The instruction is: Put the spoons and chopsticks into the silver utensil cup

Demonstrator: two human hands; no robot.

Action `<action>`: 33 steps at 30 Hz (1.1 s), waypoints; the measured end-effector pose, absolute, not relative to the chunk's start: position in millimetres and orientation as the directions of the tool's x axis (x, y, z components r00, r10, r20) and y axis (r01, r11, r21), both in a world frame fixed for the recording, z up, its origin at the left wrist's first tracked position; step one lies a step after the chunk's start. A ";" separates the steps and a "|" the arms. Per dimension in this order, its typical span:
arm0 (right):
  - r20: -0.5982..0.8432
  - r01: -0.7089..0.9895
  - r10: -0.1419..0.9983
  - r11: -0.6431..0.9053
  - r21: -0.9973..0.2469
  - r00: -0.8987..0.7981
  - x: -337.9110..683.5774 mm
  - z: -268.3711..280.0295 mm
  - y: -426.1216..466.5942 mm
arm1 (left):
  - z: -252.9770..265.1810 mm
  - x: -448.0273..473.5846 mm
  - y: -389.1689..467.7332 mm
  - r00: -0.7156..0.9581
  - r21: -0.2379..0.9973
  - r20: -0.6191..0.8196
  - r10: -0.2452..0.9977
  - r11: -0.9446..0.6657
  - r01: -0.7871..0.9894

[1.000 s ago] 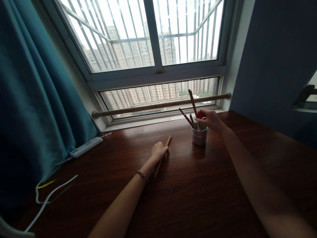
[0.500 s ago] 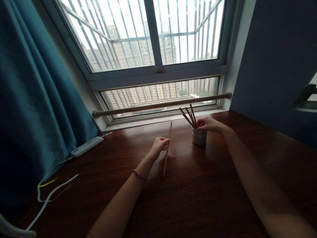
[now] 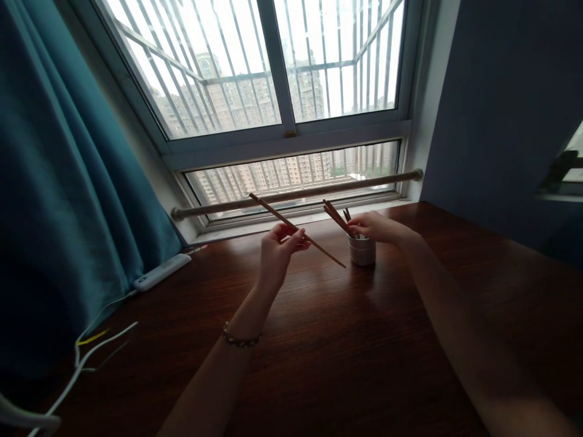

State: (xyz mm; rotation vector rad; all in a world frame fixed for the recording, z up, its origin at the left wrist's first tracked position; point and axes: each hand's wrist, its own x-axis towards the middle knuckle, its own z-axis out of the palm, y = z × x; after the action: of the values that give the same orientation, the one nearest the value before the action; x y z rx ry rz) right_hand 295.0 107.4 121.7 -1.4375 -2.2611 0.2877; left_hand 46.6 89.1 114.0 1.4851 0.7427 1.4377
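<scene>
My left hand is closed in a pinch around the middle of a long wooden chopstick. The chopstick slants above the table, its upper end to the left and its lower end close to the cup. My right hand is at the rim of a small light-coloured cup, fingers closed around the chopsticks standing in it. Several of these lean left in a bunch, and a couple of darker tips show beside them. How many the fingers grip is hidden.
Both arms are over a dark brown wooden table. At left lie a white power strip and a white cable, beside a teal curtain. Behind the table runs a metal rail before a barred window.
My left hand has turned and raised its chopstick, swinging it from near upright to a slant down to the right. In the cup, the chopsticks have bunched together beside my right hand.
</scene>
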 end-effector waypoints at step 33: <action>0.381 0.818 0.888 0.410 -0.404 -0.257 327.2 185.0 12.2 | 90.0 155.8 147.4 0.420 0.821 0.153 0.895 -0.351 0.450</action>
State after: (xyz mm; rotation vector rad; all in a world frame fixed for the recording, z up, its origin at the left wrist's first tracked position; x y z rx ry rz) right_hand 327.2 12.2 185.0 -1.4442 -2.1147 0.1662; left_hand 155.8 147.4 90.0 1.9637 1.1374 0.7962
